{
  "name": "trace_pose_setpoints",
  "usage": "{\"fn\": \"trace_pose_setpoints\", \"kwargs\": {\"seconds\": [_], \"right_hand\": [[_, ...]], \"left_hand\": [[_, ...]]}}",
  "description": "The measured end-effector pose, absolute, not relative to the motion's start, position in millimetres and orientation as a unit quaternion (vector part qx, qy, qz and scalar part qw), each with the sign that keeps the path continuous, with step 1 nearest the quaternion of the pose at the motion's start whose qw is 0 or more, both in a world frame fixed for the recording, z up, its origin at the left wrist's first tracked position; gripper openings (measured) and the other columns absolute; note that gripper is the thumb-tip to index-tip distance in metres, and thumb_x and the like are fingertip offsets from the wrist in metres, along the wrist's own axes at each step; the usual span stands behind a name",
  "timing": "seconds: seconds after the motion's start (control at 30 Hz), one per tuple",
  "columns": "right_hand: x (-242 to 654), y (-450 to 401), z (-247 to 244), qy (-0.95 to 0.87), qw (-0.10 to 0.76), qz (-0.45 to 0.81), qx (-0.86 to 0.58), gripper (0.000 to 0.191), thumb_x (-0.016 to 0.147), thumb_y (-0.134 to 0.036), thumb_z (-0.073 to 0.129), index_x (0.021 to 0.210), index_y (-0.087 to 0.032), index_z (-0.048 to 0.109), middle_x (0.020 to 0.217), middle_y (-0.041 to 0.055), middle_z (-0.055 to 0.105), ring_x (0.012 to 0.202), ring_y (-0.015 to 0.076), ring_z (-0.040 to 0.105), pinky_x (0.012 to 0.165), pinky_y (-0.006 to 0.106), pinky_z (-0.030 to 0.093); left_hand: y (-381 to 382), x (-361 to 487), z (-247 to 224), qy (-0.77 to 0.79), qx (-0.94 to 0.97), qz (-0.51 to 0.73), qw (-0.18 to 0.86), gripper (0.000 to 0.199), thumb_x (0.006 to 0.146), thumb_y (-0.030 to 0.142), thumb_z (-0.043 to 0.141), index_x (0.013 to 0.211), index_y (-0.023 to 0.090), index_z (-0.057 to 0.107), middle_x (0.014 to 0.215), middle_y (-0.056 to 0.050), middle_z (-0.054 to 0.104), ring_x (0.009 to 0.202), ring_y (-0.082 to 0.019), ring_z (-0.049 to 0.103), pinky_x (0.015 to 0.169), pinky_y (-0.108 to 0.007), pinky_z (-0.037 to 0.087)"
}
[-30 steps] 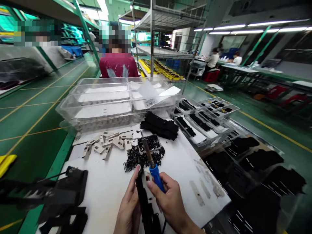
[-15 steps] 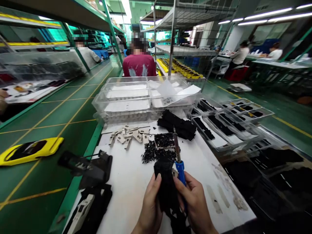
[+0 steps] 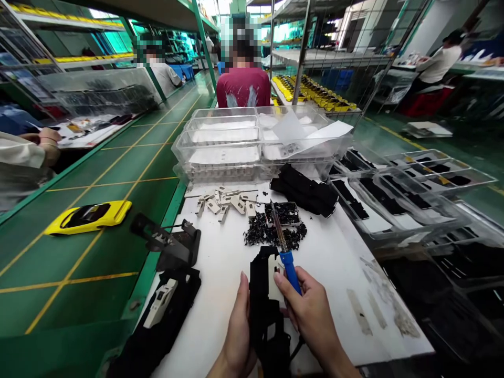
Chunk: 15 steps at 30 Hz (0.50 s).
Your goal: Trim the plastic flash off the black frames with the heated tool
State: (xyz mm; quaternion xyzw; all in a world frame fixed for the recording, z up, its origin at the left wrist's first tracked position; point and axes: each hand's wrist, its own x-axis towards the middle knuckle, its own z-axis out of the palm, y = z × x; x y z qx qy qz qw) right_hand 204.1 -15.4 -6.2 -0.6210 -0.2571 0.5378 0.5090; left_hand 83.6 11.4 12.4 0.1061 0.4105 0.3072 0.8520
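My left hand [image 3: 238,325] grips a black fabric piece [image 3: 260,310] along its left side, thumb pointing up. A beige plastic part [image 3: 273,281] lies against the upper right of that fabric. In my right hand [image 3: 313,312] is a soldering iron with a blue handle [image 3: 290,266], its metal shaft slanting up and left over a small box of black scraps [image 3: 291,215]. The right thumb presses on the beige part, while the other fingers are partly hidden. Loose black scraps [image 3: 255,233] surround the box on the white tabletop [image 3: 212,294].
Several beige parts [image 3: 222,202] lie beyond the scraps, beside folded black fabric [image 3: 303,190]. A dark metal stand [image 3: 179,244] is at the table's left edge. Clear plastic trays [image 3: 220,155] stand at the back; filled trays [image 3: 378,205] sit right. A co-worker [image 3: 244,86] sits ahead.
The black fabric has turned, bringing the beige part into fuller view. The iron's tip has swung left over the scrap box. The camera view has shifted left.
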Motion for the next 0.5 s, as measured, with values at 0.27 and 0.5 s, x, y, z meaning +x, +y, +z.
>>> {"fn": "trace_pose_setpoints", "kwargs": {"seconds": [0.27, 0.5], "right_hand": [[207.1, -15.2, 3.9, -0.282, 0.498, 0.516, -0.637, 0.037, 0.084, -0.055, 0.066, 0.083, -0.019, 0.055, 0.055, -0.0091, 0.039, 0.041, 0.0072, 0.031, 0.045, 0.023, 0.045], [206.2, -14.8, 8.7, -0.343, 0.508, 0.431, -0.663, 0.034, 0.084, -0.051, 0.065, 0.077, -0.019, 0.058, 0.063, -0.0019, 0.052, 0.053, 0.0127, 0.047, 0.045, 0.022, 0.043]], "left_hand": [[14.8, 90.2, 10.4, 0.458, 0.092, 0.294, 0.834, 0.072, 0.083, 0.067, 0.056, 0.125, 0.01, 0.064, 0.081, -0.013, 0.077, 0.073, -0.027, 0.073, 0.07, -0.036, 0.057], [13.4, 90.4, 11.1, 0.445, 0.154, 0.299, 0.83, 0.075, 0.08, 0.071, 0.056, 0.121, 0.01, 0.067, 0.077, -0.012, 0.076, 0.077, -0.029, 0.073, 0.068, -0.034, 0.056]]}}
